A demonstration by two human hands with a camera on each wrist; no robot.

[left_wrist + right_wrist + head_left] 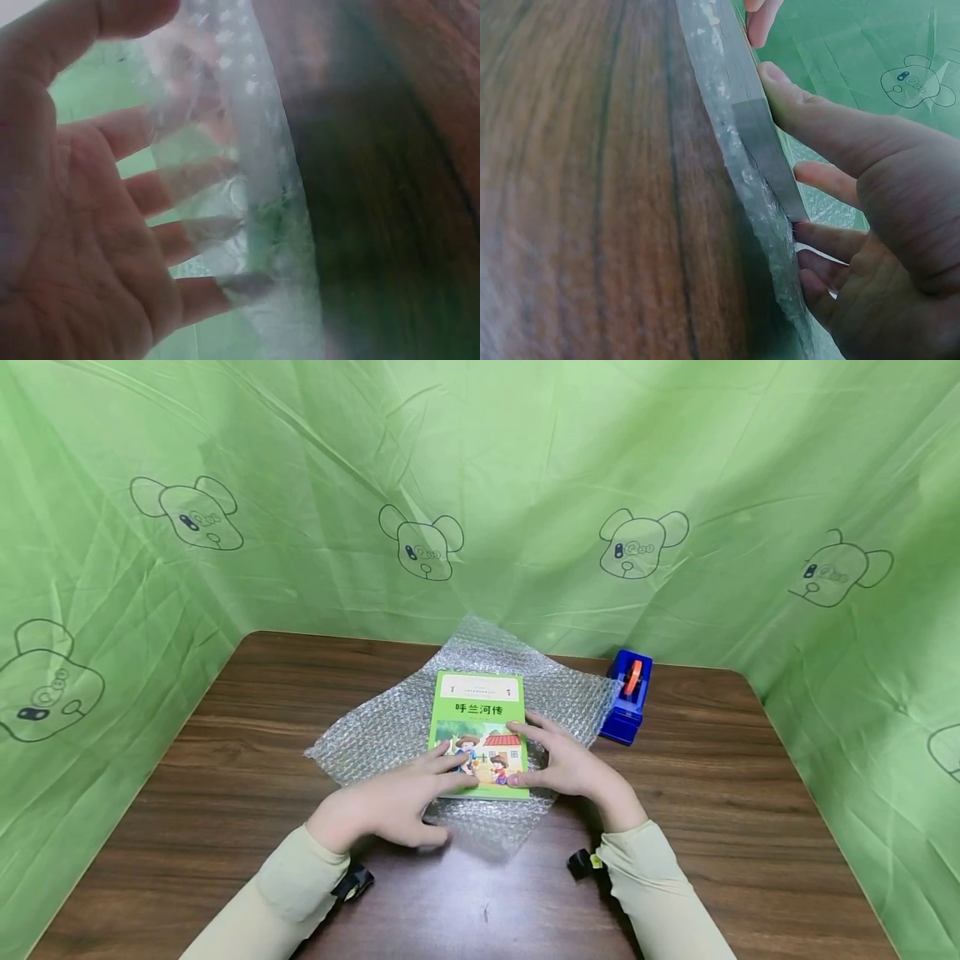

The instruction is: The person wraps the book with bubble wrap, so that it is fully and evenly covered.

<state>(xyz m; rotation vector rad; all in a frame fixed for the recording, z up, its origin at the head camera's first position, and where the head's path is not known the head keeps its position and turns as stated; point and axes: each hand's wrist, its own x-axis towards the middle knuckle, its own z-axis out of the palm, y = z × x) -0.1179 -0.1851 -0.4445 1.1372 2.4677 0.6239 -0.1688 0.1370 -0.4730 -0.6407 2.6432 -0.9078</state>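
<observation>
A green book (481,697) with an illustrated cover lies flat on a sheet of bubble wrap (382,727), which spreads out on all sides of it. My left hand (401,799) reaches across the book's lower left part, its fingertips on the cover. In the left wrist view, that hand's fingers are extended, seen partly through the clear wrap (262,142). My right hand (566,764) rests at the book's lower right, thumb and index finger touching the cover. The right wrist view shows the book's page edges (761,127) beside the thumb, other fingers along its side.
A blue tape dispenser (626,697) with an orange wheel stands just right of the wrap, whose right corner meets it. The dark wooden table (720,810) is enclosed by green fabric walls (525,452) at the back and sides.
</observation>
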